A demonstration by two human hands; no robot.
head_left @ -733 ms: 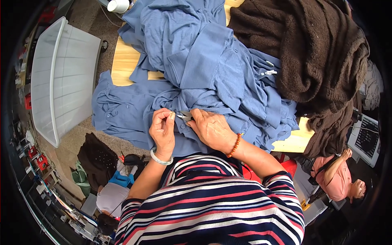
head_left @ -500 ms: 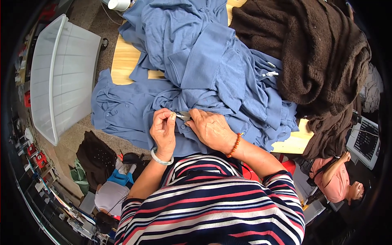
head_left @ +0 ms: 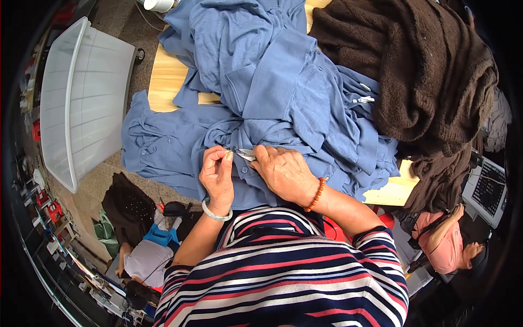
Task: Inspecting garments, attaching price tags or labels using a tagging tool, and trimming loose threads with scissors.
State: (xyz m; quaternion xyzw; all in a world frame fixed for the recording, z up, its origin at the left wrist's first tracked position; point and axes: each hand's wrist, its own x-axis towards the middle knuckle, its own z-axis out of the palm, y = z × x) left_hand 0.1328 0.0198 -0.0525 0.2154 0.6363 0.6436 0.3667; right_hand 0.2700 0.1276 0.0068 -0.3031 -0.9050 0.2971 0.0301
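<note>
Blue knit garments (head_left: 275,87) with buttons lie heaped and overlapping in front of me. At the heap's near edge, my right hand (head_left: 286,173) is closed around small metal thread snips (head_left: 247,155), whose blades point left. Just left of the blade tips, my left hand (head_left: 219,177) pinches thumb and forefinger together over the cloth. What lies in that pinch is too small to make out. A blue button (head_left: 244,170) shows on the cloth below the snips. Small white tags or clips (head_left: 363,100) lie on the garments to the right.
Dark brown fuzzy knitwear (head_left: 414,65) is piled at the right of the wooden table (head_left: 166,76). A large white wheeled bin (head_left: 95,103) stands to the left, with a white cup-shaped object (head_left: 158,4) at the top edge. Two other people sit nearby, lower left and lower right.
The snips have drawn slightly right, away from my left fingertips, and their blades now show more. My left hand stays almost in place. The person at lower right has moved their arm.
</note>
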